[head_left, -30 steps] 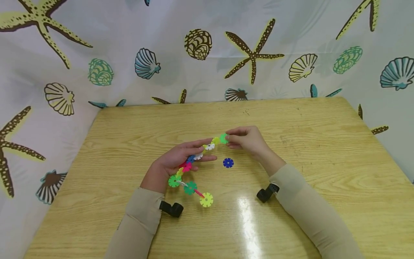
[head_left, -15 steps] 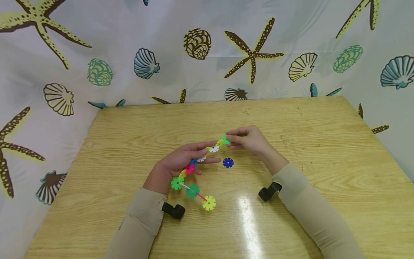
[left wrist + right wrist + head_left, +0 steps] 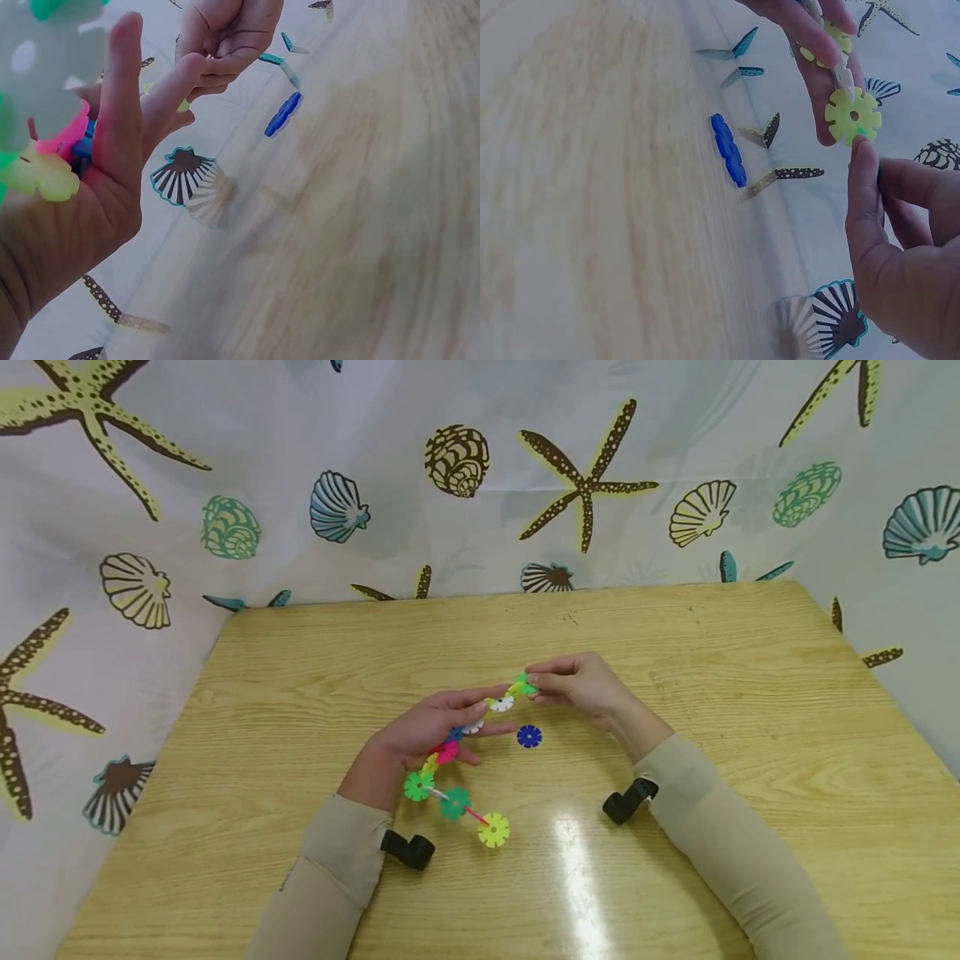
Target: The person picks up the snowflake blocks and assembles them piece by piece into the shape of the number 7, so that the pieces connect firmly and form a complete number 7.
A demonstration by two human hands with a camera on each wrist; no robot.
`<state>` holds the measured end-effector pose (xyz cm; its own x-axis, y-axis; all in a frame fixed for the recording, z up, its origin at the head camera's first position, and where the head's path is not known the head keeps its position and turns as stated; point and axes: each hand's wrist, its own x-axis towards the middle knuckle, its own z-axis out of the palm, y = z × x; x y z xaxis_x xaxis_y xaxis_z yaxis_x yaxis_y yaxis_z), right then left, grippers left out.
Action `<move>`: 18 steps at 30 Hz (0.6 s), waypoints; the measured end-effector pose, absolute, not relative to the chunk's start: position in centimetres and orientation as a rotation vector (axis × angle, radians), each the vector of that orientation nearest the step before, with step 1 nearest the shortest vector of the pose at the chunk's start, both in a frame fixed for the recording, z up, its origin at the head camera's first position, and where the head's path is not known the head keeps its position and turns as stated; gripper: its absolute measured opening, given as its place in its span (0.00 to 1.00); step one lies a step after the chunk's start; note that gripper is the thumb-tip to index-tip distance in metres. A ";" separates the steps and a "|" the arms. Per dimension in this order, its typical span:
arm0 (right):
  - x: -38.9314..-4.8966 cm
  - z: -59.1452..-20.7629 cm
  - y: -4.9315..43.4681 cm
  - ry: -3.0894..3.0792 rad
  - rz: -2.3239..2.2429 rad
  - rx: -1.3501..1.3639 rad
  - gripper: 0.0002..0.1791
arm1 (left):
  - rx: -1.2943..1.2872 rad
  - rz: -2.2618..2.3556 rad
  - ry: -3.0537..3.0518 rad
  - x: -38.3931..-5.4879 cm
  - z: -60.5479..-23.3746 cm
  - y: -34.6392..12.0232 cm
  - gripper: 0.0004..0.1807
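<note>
A chain of slotted plastic discs (image 3: 446,752) in pink, green, yellow, white and blue runs across my left hand (image 3: 423,725), which holds it between thumb and fingers near a white disc (image 3: 502,703). From the palm its tail hangs down to a yellow disc (image 3: 493,830). My right hand (image 3: 588,689) pinches a green disc (image 3: 527,684) at the chain's upper end, against a yellow disc (image 3: 853,116). In the right wrist view, fingers hide most of the green one. Whether its slot is fully seated, I cannot tell.
One loose dark blue disc (image 3: 529,736) lies on the wooden table (image 3: 675,860) just below the hands. Behind the table hangs a white cloth (image 3: 285,435) printed with shells and starfish. A black wrist camera (image 3: 408,850) sits on each sleeve.
Both hands have shifted slightly to the right with the chain, the left a little more. The chain's tail has swung right and slightly down. The loose blue disc stays put.
</note>
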<state>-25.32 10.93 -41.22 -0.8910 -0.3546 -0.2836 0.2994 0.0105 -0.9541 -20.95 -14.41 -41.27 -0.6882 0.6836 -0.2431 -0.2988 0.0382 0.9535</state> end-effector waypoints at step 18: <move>-24.7 -41.7 11.6 1.941 -1.908 -0.104 0.22 | 0.404 1.699 1.611 -21.3 -41.7 -15.8 0.27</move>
<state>-24.68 11.55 -41.70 -0.9110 -0.3367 -0.2384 0.2325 0.0582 -0.9708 -21.32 -15.80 -41.73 -0.6710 0.6941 -0.2606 -0.2974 0.0700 0.9522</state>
